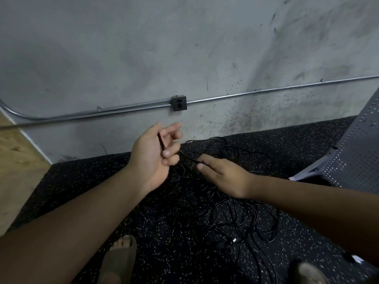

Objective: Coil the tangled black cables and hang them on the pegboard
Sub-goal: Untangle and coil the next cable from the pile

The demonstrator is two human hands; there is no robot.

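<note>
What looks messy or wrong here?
The thin black cables lie in a tangled heap on the speckled black rubber floor, loops crossing every way. The left hand and right hand each hold a strand.

No readable text, label, brand or number anywhere in view. Wall socket box (179,103): dark face, any marking illegible. Small pale patch on connector (234,240) among black cables (246,212): too small to read.
</note>
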